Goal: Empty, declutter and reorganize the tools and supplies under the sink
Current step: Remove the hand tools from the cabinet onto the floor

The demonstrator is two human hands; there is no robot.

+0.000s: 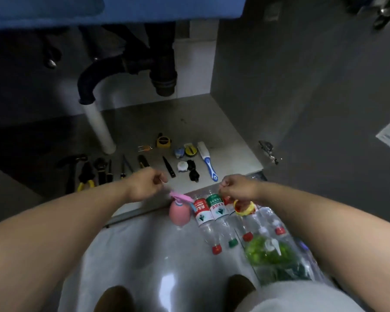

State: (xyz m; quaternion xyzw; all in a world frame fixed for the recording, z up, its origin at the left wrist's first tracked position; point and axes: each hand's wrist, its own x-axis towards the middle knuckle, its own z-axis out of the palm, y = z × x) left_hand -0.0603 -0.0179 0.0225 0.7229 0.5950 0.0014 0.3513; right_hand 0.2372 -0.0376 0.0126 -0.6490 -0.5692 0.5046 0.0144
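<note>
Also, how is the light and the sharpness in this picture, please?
Head view: dim overall, the hammer at far left nearly lost in shadow; a white glare patch on the glossy floor; the wide-angle lens bows the forearms; left hand and right hand slightly blurred.

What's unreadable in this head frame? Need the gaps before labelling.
Head view only:
1. left hand, right hand: curled fingers hide whether either pinches anything.
2. hammer: head lost in shadow.
3. water bottles: label text blurred, too small.
4. green bottle: outline blurred, details unreadable.
</note>
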